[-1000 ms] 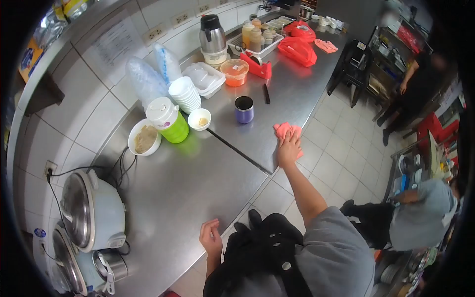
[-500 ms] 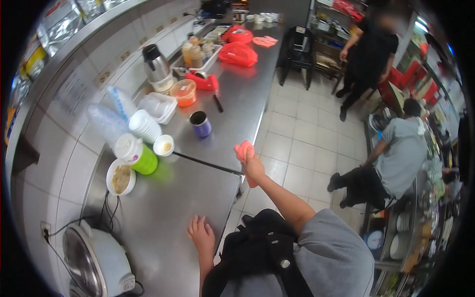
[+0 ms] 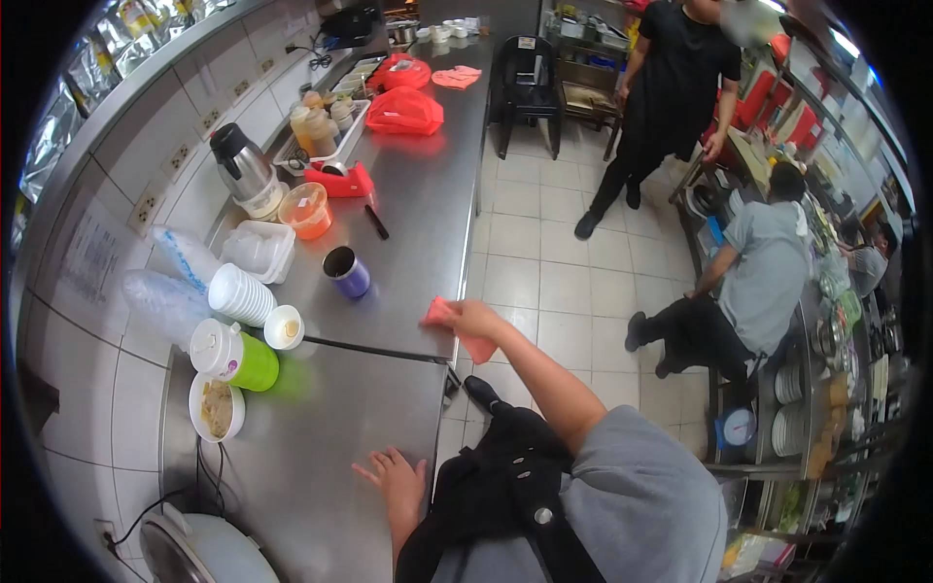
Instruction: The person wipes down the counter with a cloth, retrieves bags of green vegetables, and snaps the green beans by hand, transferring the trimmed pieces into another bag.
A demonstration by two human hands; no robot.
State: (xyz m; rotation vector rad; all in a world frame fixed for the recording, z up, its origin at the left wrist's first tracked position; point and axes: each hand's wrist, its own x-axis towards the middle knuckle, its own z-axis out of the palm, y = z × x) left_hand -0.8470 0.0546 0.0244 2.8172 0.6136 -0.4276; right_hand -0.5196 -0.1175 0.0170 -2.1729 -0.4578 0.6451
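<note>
My right hand [image 3: 473, 321] grips a pinkish-red cloth [image 3: 437, 313] at the edge of the steel counter [image 3: 398, 282]. Part of the cloth hangs down over that edge. With fingers spread, my left hand [image 3: 397, 483] rests on the nearer steel surface [image 3: 311, 442] and holds nothing. Ahead of the cloth stands a purple cup [image 3: 347, 273], with a dark, narrow object [image 3: 376, 222] lying beyond it. Left of my hands are a green container with a white lid [image 3: 235, 357], a small white bowl [image 3: 284, 327] and a larger bowl of food [image 3: 216, 407].
Stacked white cups [image 3: 242, 294], an orange tub [image 3: 306, 211], a steel thermos [image 3: 245, 172] and red bags [image 3: 405, 112] line the wall side. A cooker [image 3: 209, 552] sits near left. One person in black [image 3: 675, 87] stands ahead; another in grey [image 3: 765, 257] works at right.
My right hand has brought the cloth from beyond the counter edge onto its corner. The view has shifted, and the person in black has come closer.
</note>
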